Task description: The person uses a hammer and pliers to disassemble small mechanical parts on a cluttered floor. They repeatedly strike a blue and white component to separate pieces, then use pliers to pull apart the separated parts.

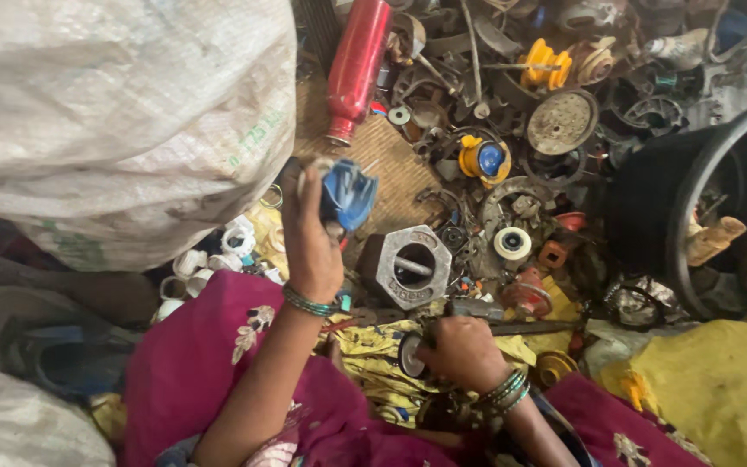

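My left hand (309, 233) is raised above the floor, fingers closed around a blue plastic part (349, 195) with a metal piece at its top. My right hand (460, 350) is lower, near my lap, gripping a small round wheel-like metal part (410, 355) and lying against a long dark metal bar (529, 328). Between the two hands stands a heavy grey octagonal metal block (408, 264) with a round hole through it. Both wrists wear green bangles. My magenta garment covers my knees.
A big white woven sack (114, 112) fills the upper left. A red cylinder (356, 65) lies on a woven mat. Scrap fills the floor ahead: a yellow-and-blue part (484, 160), a round metal disc (561, 121), white plastic rings (218, 255). A black tyre-like tub (719, 207) stands right, yellow cloth (719, 380) below.
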The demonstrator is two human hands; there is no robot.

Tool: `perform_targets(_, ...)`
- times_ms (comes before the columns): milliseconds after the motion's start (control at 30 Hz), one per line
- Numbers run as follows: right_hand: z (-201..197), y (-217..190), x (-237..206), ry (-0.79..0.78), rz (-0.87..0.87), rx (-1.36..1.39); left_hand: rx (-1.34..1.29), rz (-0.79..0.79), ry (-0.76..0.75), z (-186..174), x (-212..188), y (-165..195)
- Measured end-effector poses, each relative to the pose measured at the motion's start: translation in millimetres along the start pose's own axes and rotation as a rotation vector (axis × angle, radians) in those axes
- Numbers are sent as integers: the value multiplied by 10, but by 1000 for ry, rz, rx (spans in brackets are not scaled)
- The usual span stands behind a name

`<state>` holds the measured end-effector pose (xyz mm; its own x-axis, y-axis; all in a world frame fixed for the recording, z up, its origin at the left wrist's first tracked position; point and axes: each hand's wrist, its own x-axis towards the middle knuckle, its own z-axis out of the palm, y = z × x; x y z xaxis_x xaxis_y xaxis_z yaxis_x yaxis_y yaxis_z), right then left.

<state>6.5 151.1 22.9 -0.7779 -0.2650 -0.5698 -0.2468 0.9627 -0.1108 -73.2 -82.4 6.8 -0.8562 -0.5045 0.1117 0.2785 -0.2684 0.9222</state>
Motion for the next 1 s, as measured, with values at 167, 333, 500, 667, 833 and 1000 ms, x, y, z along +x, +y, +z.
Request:
perform_targets(167, -156, -258, -90, 290, -221, 921, 705, 618, -48, -226, 52, 332)
perform_targets(333, -206, -288, -62, 372, -224, 1048, -430, -47, -88, -70, 124, 195)
perform_targets(500, -146, -217, -37, 352, 2, 992, -121, 120, -240, -9, -2, 49)
perform_targets(667, -75, -113, -1, 394, -148, 1383, -371, -255, -245, 152, -115, 32)
perform_targets(833, 35, 39, 99, 159, 38, 2110, 115, 252, -645, 327, -392, 215)
perform_targets(1000, 308, 295, 227, 147, -37, 2359, 268, 318, -796, 416, -578, 236)
